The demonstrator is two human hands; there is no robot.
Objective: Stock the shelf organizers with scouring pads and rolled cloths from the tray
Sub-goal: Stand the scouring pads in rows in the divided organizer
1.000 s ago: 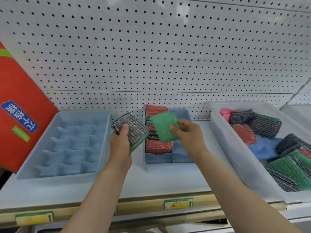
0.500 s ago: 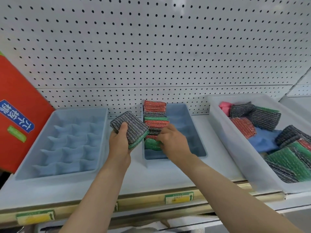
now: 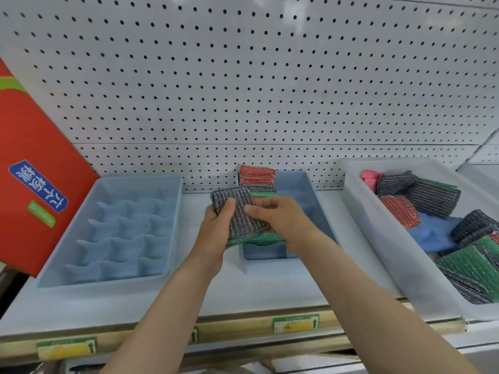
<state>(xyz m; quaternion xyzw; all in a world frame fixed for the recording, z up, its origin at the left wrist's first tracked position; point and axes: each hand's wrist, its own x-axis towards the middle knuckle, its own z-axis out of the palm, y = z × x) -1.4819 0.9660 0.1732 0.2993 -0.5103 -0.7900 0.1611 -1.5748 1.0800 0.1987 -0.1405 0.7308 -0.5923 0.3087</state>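
Pads: green pad (image 3: pixel 256 238), in right hand (image 3: pixel 280 220) a second ago, now sits at front of row in narrow organizer (image 3: pixel 302 184). Right fingers now reach to grey pad (image 3: pixel 237 214), gripped by left hand (image 3: pixel 218 228) over organizer; grip of right fingers unclear. Judged next in. Tray (image 3: pixel 399 255) holds more pads. Red box (image 3: pixel 35 184): blue label, Chinese characters, unreadable. Shelf tags (image 3: pixel 295 323) illegible.

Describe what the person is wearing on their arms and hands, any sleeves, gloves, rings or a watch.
Both forearms are bare all the way to the bottom edge of the head view, with no sleeve showing. The left hand and right hand have no gloves. No watch, bracelet or ring is visible on either wrist or on the fingers that show.
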